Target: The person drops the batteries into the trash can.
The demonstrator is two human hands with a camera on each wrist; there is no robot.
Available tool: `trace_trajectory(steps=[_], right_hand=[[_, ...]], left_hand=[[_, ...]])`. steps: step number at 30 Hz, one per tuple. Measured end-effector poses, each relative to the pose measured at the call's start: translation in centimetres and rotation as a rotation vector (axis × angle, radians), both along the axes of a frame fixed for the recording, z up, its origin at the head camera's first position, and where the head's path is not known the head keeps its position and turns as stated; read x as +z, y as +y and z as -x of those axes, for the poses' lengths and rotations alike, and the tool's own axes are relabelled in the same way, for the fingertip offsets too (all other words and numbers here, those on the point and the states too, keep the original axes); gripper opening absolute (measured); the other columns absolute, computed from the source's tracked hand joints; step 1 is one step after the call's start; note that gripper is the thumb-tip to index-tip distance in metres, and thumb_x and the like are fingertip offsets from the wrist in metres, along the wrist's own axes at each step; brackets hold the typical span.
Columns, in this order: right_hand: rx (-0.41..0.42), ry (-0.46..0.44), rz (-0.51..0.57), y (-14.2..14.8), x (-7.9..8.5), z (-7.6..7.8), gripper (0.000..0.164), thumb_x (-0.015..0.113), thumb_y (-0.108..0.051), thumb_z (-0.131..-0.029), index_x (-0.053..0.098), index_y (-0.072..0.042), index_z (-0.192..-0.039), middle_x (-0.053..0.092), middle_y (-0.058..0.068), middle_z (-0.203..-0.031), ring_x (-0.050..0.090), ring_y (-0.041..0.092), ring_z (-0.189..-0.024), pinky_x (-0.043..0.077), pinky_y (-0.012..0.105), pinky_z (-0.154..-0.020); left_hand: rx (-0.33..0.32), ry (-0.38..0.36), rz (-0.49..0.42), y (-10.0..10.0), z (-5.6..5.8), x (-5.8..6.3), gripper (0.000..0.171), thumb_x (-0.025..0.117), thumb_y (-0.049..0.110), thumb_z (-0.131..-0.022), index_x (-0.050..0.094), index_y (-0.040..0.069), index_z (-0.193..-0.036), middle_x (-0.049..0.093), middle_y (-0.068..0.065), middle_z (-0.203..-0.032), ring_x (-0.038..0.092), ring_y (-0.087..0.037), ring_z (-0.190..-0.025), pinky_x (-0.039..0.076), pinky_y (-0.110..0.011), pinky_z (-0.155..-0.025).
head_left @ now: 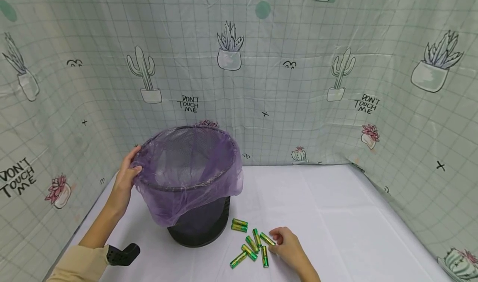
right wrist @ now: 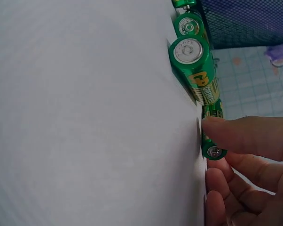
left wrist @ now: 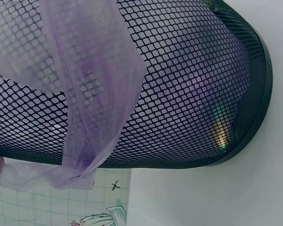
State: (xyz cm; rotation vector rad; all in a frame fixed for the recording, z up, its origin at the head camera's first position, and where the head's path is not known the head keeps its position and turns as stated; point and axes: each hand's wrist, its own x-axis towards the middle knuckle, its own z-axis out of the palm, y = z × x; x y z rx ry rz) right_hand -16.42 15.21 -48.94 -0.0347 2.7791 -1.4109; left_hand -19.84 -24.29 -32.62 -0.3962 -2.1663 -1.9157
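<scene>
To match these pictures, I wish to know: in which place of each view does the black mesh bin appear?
Head: the black mesh bin is left of centre.
Left wrist: the bin fills much of the upper picture, lying sideways in it.
Right wrist: only part of the bin shows, at the upper right corner.
Shared landmark: the purple bag.

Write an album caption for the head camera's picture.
Left fingers grip a purple-lined bin while right fingers reach around one of several green batteries.

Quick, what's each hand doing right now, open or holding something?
Left hand: closed, gripping the bin rim.
Right hand: fingers bent at a green battery; can't tell if it's pinched.
</scene>
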Motion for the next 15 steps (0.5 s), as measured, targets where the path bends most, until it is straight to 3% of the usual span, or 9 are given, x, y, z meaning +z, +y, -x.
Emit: trace_trajectory(steps=[6,11,15], right_hand=[[0.021,0.015,-0.033,-0.06,0.16,0.06,0.027,0.068,0.006,-0.069,0.06,0.003,-0.095,0.05,0.004,-0.08,0.045,0.014,-0.072,0.038,0.02,-0.06],[0.029,-0.039,-0.056,-0.18,0.52,0.21,0.019,0.067,0.004,-0.072,0.06,0.003,-0.09,0.051,0.005,-0.077,0.046,0.015,-0.068,0.039,0.021,-0.056],[0.023,-0.031,-0.065,-0.14,0.64,0.21,0.016,0.067,0.001,-0.073,0.061,0.002,-0.088,0.051,0.003,-0.073,0.046,0.013,-0.065,0.039,0.021,-0.053]], left_hand=[[-0.002,0.002,0.001,-0.03,-0.05,-0.06,0.059,0.029,0.022,-0.094,0.011,0.016,-0.15,-0.002,-0.01,-0.157,0.003,-0.028,-0.141,0.001,-0.056,-0.108],[0.001,-0.001,0.005,0.0,-0.09,-0.05,0.06,0.029,0.023,-0.094,0.011,0.016,-0.15,-0.002,-0.01,-0.157,0.003,-0.028,-0.141,0.002,-0.053,-0.109],[0.004,-0.002,0.003,-0.06,-0.06,-0.08,0.059,0.029,0.023,-0.094,0.012,0.016,-0.15,-0.001,-0.01,-0.156,0.005,-0.027,-0.141,0.004,-0.049,-0.109]])
